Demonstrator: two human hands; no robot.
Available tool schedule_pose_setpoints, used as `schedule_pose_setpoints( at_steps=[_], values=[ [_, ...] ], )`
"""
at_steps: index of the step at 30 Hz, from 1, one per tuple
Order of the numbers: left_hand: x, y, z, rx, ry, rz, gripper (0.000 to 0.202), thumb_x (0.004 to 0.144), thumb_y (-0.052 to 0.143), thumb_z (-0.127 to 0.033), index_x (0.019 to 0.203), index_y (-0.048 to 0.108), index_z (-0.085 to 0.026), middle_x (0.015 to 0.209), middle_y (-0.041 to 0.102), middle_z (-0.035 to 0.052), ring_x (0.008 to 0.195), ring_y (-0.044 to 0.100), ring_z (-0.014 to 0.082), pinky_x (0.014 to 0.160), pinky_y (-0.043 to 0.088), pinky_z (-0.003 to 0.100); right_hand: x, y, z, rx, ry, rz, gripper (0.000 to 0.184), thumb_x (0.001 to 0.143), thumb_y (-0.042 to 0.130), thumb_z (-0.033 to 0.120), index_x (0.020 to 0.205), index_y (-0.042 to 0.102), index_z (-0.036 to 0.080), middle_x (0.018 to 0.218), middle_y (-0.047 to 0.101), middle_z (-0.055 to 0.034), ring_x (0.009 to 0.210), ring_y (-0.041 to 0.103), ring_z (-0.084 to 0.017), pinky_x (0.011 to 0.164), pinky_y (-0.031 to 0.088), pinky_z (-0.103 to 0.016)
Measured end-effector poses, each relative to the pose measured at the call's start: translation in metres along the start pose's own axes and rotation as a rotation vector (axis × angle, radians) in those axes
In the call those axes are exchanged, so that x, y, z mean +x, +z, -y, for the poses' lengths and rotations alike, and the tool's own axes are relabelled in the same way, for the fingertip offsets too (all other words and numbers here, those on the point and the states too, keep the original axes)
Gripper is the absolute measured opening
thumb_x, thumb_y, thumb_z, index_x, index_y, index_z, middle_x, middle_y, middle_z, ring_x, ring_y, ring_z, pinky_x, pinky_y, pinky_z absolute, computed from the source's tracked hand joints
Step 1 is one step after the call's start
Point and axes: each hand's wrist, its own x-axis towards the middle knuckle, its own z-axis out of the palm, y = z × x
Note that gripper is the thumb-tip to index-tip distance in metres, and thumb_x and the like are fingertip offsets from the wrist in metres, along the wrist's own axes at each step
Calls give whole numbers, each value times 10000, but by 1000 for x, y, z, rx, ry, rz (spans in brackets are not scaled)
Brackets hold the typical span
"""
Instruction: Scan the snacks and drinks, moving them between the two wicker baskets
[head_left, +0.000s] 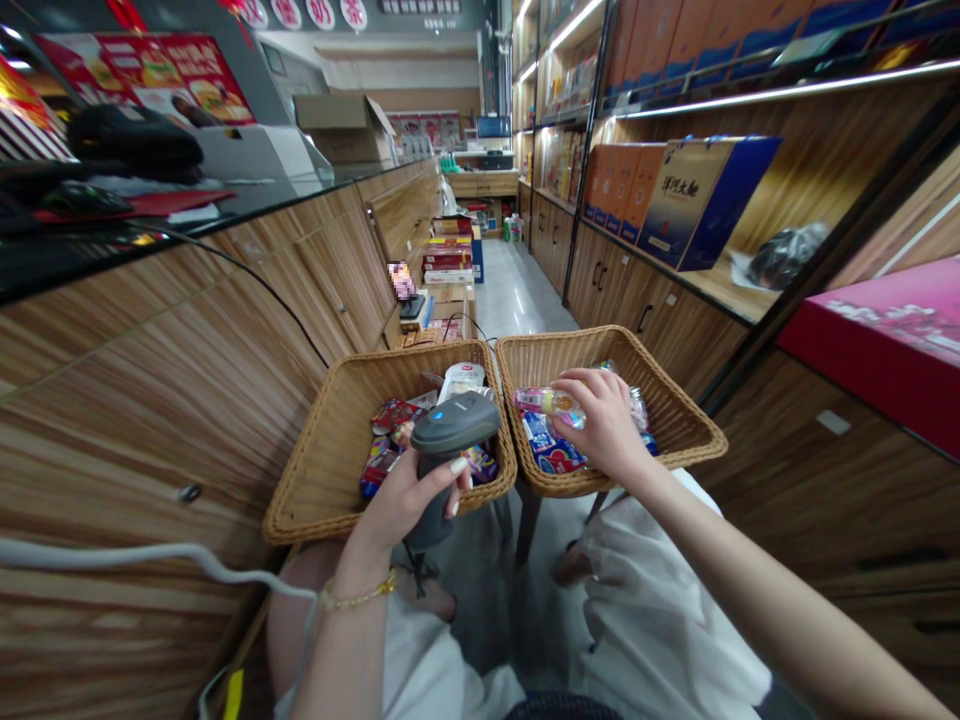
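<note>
My left hand [409, 500] grips a grey handheld barcode scanner [450, 430], its head tilted up and a cable trailing below. The scanner hangs over the front of a left wicker basket [322, 470], which holds colourful snack packets [390, 425] and a white-capped bottle [461, 382]. My right hand [600, 420] reaches into the right wicker basket [577, 345] and closes on a small clear bottle with a pink label [544, 402]. Beneath that hand lie blue-and-white packets [551, 445] and clear wrapped items.
Wood-grain cabinets [150, 400] and a glass-topped counter [225, 200] run along the left. Lit shelves with boxed goods [705, 200] stand on the right, and a red box [877, 340] sits at right. Stacked boxes [446, 265] line the aisle ahead.
</note>
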Motion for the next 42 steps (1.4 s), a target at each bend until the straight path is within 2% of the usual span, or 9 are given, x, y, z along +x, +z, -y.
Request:
schedule_pose_setpoints(
  at_steps=[4,18,29,34,39,42],
  values=[
    [0,-1,2,-4,4,5,304,867,710,-448,808,644,-157,706,659,13,500,554,119,497,478,250,-5,2,5,-7,5,-67,281,947,671,303,1227,672,282,1267,677,-92,1179,566,-308,1064,384,-490],
    [0,-3,5,16,4,21,308,877,703,-457,785,668,-165,701,674,24,497,550,130,493,473,262,-6,4,4,-26,52,-134,296,915,678,254,1211,686,266,1226,698,-98,1153,599,-311,1050,403,-482],
    [-1,-1,2,23,7,2,322,873,702,-469,787,656,-162,699,663,22,505,552,128,504,475,259,-5,1,4,10,74,-98,289,953,658,309,1240,676,277,1243,686,-88,1163,586,-300,1062,389,-487],
    [-1,-2,1,11,2,12,316,861,711,-467,776,665,-167,681,659,24,502,548,135,504,477,269,17,1,4,6,62,-89,274,941,697,313,1212,706,270,1241,673,-101,1152,567,-318,1020,407,-486],
    [-2,0,-2,9,-7,-9,307,853,713,-451,771,657,-161,681,658,12,501,548,126,506,477,259,60,4,15,-19,-104,5,448,964,694,326,1406,630,367,1352,632,-81,1230,521,-338,1062,379,-531],
    [-2,1,-2,13,-9,-8,303,855,711,-450,781,648,-163,681,654,4,499,547,120,502,476,252,80,3,18,-51,-205,50,485,997,658,348,1474,575,364,1408,606,-78,1248,511,-324,1091,363,-524]
  ],
)
